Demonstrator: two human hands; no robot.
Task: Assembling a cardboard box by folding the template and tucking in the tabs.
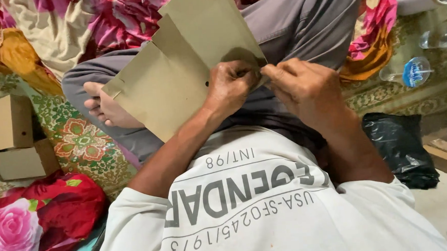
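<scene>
Brown card sheet [180, 77] sits pinched at its lower edge by your left hand [229, 87] and right hand [303, 88]; fold looks unfinished, two made boxes [10, 136] beside you.

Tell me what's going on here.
A person sits cross-legged on a patterned mat, working a flat piece of brown cardboard over their lap. The left hand grips its right edge, and the right hand pinches the same edge beside it. Two folded cardboard boxes lie to the left, a black plastic bag to the right, and plastic bottles beyond it.
</scene>
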